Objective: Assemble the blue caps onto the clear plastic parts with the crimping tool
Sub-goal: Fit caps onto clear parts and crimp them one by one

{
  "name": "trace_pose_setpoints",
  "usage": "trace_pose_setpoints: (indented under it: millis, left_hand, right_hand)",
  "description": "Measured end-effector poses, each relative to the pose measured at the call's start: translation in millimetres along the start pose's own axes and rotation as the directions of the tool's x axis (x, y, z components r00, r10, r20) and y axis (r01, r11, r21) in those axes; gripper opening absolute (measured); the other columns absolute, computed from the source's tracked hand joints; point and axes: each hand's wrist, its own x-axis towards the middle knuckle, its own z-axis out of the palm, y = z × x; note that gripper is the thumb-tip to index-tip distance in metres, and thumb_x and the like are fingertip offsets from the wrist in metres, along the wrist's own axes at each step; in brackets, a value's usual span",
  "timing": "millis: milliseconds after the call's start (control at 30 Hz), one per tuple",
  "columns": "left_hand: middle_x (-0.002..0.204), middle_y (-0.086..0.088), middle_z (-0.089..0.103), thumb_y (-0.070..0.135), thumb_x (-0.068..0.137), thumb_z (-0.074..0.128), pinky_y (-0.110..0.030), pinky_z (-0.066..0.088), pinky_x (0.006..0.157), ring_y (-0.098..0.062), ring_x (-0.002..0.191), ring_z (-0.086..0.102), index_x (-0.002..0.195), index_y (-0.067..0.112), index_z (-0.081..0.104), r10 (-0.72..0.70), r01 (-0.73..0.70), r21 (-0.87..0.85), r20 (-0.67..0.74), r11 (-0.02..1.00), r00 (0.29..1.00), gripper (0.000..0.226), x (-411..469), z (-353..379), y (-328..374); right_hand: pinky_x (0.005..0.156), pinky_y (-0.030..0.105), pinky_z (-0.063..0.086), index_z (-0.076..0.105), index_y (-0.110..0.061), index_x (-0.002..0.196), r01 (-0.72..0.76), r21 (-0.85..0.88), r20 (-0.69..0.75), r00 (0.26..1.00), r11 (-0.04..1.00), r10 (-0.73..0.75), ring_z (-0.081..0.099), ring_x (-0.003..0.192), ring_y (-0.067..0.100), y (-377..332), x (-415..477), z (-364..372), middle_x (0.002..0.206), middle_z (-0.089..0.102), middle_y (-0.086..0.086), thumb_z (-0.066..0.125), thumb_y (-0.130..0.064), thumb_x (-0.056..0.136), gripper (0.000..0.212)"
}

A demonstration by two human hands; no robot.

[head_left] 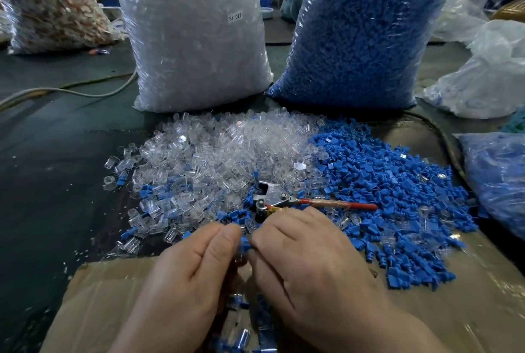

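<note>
Frame centre taken as the clock hub.

- Table (42, 153): dark green, runs across the whole view.
- Clear bag (193, 31), 11 o'clock, upright, packed with clear parts. It carries a small white label (235, 17) that I read as "SJ-017".
- Blue bag (360, 34), 1 o'clock, upright, packed with blue caps. It stands just beside the clear bag. I see no writing on it.
- Mixed bag (48, 3), 10 o'clock, far edge, reddish-and-white contents, too blurred to name.
- Side bag (500, 182), 3 o'clock, holds blue pieces and is cut by the frame edge.
- Cardboard (108, 295), 6 to 7 o'clock, flat under my hands.
- Clear pile (227, 150), at the hub and toward 10, loose on the table, with stray blue caps mixed in along its near edge.
- Blue pile (383, 182), 3 to 4 o'clock, touching the clear pile.
- Left hand (193, 267) and right hand (306, 256), 6 o'clock, are together, fingertip to fingertip. Both pinch one cap (245, 241) between them. Something clear sits just under it, but I cannot make it out.
- Tool (284, 200): lies free just beyond the fingertips where the piles meet. Its metal head points to 9 and its red handle to 3. Neither hand is on it.
- Cable (85, 91), 9 to 10 o'clock, lies across the table.
</note>
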Motion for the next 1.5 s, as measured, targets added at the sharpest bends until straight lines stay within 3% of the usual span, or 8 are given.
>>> trace_pose_setpoints:
  millis: [267, 400, 600, 733, 967, 1167, 1300, 1500]
  left_hand:
    - [0.056, 0.0, 0.054, 0.079, 0.064, 0.07, -0.026, 0.037, 0.045, -0.014, 0.049, 0.045, 0.081, 0.027, 0.068, 0.022, 0.03, -0.278, 0.183, 0.96, 0.983, 0.055, 1, -1, -11]
    - [0.071, -0.016, 0.067, 0.073, 0.069, 0.074, -0.037, 0.048, 0.053, -0.03, 0.058, 0.061, 0.094, 0.029, 0.071, 0.104, -0.046, -0.268, 0.208, 0.962, 0.973, 0.051, -2, -4, -8]
    - [0.078, 0.019, 0.068, 0.044, 0.078, 0.068, -0.02, 0.05, 0.056, -0.005, 0.068, 0.064, 0.09, 0.043, 0.065, 0.122, -0.126, 0.28, 0.034, 0.952, 0.992, 0.013, 3, -10, -7]
    - [0.092, 0.029, 0.06, 0.058, 0.069, 0.05, -0.015, 0.045, 0.062, 0.002, 0.085, 0.059, 0.089, 0.048, 0.057, 0.139, -0.231, 0.474, 0.221, 0.85, 0.965, 0.024, 2, -3, -10]
    - [0.078, 0.02, 0.056, 0.052, 0.073, 0.053, -0.023, 0.05, 0.064, 0.0, 0.078, 0.057, 0.082, 0.037, 0.062, 0.187, -0.296, 0.486, 0.26, 0.822, 0.947, 0.02, 1, 1, -6]
    - [0.095, 0.03, 0.044, 0.066, 0.077, 0.048, -0.026, 0.043, 0.079, 0.001, 0.093, 0.049, 0.121, 0.045, 0.053, 0.084, -0.021, 0.645, -0.067, 0.764, 0.994, 0.049, 6, 0, -12]
    - [0.115, 0.025, 0.046, 0.081, 0.074, 0.027, -0.028, 0.038, 0.098, -0.001, 0.111, 0.042, 0.144, 0.045, 0.039, 0.044, -0.06, 0.753, 0.04, 0.655, 0.998, 0.08, 7, 4, -9]
    - [0.113, 0.034, 0.041, 0.072, 0.079, 0.04, -0.016, 0.023, 0.088, 0.012, 0.103, 0.025, 0.13, 0.05, 0.048, 0.07, -0.134, 0.704, 0.119, 0.697, 0.99, 0.057, 8, 5, -10]
  right_hand:
    - [0.054, 0.029, 0.035, 0.049, -0.015, 0.065, -0.278, 0.295, 0.156, 0.958, 0.914, 0.241, 0.042, 0.057, 0.009, -7, 0, -3, 0.061, 0.047, -0.005, 0.043, -0.037, 0.089, 0.033]
    - [0.051, 0.032, 0.038, 0.056, -0.019, 0.056, -0.734, 0.624, 0.639, 0.677, 0.269, 0.365, 0.045, 0.051, 0.011, -4, 3, -18, 0.053, 0.051, -0.004, 0.048, -0.037, 0.076, 0.028]
    - [0.064, 0.035, 0.046, 0.048, -0.028, 0.084, -0.424, -0.017, 0.316, 0.857, 0.906, 0.407, 0.054, 0.069, 0.006, 5, -7, -12, 0.08, 0.057, -0.011, 0.032, -0.062, 0.091, 0.039]
    - [0.063, 0.037, 0.038, 0.029, -0.039, 0.12, -0.352, -0.147, 0.306, 0.873, 0.925, 0.38, 0.056, 0.085, 0.017, 7, -11, -3, 0.106, 0.053, -0.014, 0.031, -0.069, 0.09, 0.043]
    - [0.05, 0.035, 0.025, 0.028, -0.039, 0.127, -0.3, -0.256, 0.262, 0.893, 0.919, 0.365, 0.059, 0.088, 0.023, 10, 0, 12, 0.097, 0.046, -0.007, 0.031, -0.069, 0.09, 0.048]
    - [0.053, 0.034, 0.029, 0.038, -0.034, 0.106, -0.289, -0.199, 0.274, 0.901, 0.936, 0.337, 0.059, 0.083, 0.021, 8, 4, 15, 0.1, 0.057, -0.009, 0.039, -0.062, 0.092, 0.031]
    - [0.045, 0.03, 0.02, 0.032, -0.032, 0.096, -0.324, -0.171, 0.27, 0.893, 0.931, 0.36, 0.042, 0.063, 0.019, 10, 4, 15, 0.086, 0.058, -0.008, 0.045, -0.054, 0.094, 0.026]
    - [0.044, 0.029, 0.017, 0.029, -0.032, 0.092, -0.37, -0.144, 0.275, 0.876, 0.918, 0.396, 0.037, 0.056, 0.015, 13, 4, 17, 0.07, 0.042, -0.01, 0.045, -0.047, 0.097, 0.022]
